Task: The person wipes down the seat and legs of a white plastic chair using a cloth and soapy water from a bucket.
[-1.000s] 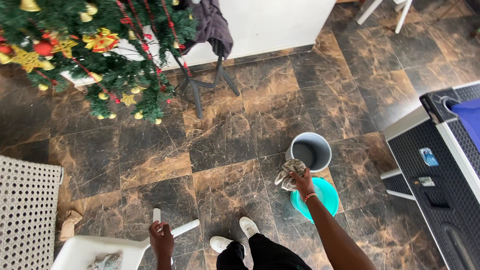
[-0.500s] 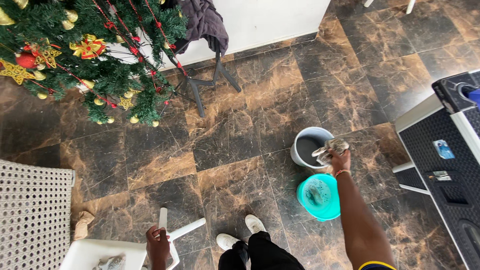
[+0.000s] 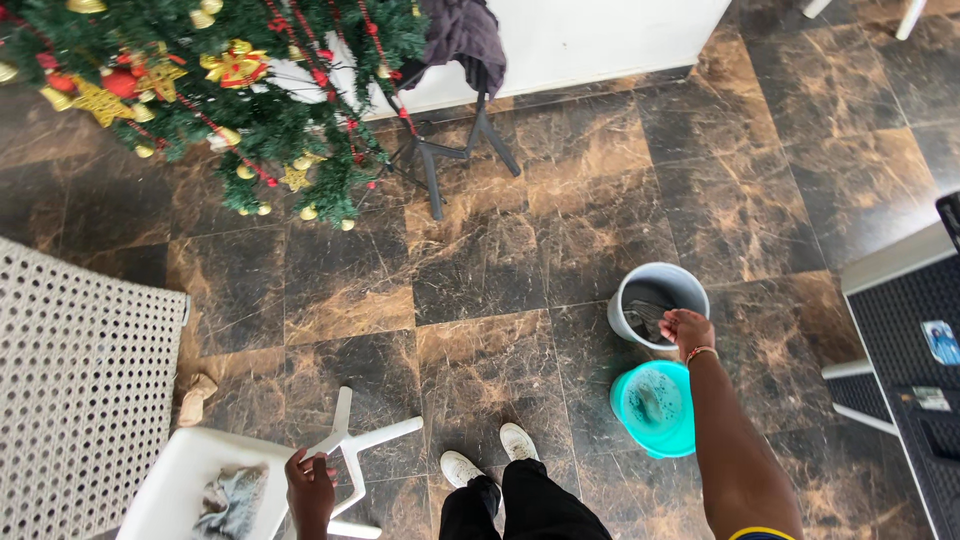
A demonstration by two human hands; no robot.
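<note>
Two hands are busy: our left hand (image 3: 310,490) still grips the white chair (image 3: 250,470) by its leg, while our right hand (image 3: 686,330), closed on the wet cloth (image 3: 648,318), has now lowered it into the grey bucket (image 3: 690,285), beyond the teal bucket (image 3: 655,408).

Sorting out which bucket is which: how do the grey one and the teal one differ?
The grey bucket stands farther from the person's feet; the teal bucket is nearer. The right hand holds a cloth over the grey bucket; nothing is held over the teal bucket. Both are round, open-topped and upright on the tiled floor.
</note>
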